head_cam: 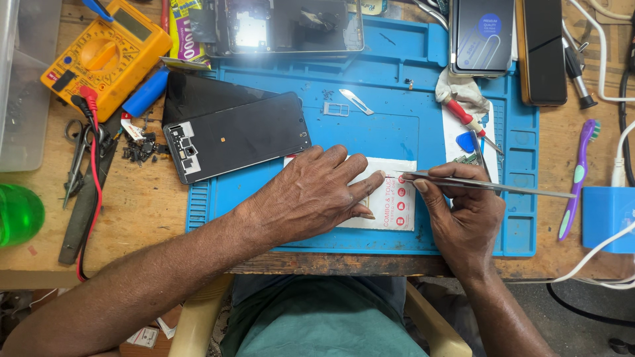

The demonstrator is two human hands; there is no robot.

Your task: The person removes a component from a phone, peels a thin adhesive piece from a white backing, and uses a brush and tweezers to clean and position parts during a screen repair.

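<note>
A white packet (390,198) is pinned flat on the blue mat (264,198) at lower centre by the left hand (311,192), fingers spread. Long steel tweezers (483,184) are pinched in the right hand (463,215), fingers clamped on them. Their long axis runs nearly level, tip pointing left, touching the packet's upper right part, just beside the left fingertips.

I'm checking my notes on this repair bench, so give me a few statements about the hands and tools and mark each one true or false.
1. The right hand holds tweezers. True.
2. The left hand grips a screwdriver. False: it lies flat on a white packet.
3. The yellow meter sits on the blue mat. False: it is on the wooden table, left of the mat.
4. A purple toothbrush lies right of the mat. True.
</note>
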